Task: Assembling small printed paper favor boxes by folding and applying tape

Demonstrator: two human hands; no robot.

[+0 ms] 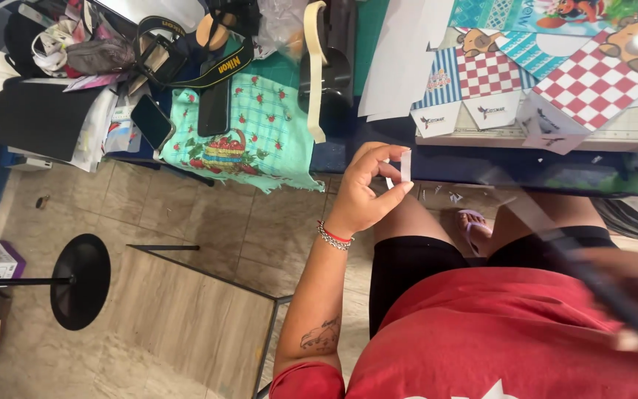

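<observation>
I see my red shirt [511,332], black shorts [415,270], a red-and-silver beaded bracelet [333,236], a forearm tattoo [320,334], and a pale flip-flop [472,225].

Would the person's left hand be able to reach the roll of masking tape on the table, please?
Probably yes: the left hand, pinching a small white strip, is raised near the table edge, with nothing between it and the tape.

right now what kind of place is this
Probably a home craft workspace: a table holds red-and-white checked printed paper sheets, a pale roll of masking tape lies nearby, and the left hand pinches a small white paper strip.
</observation>
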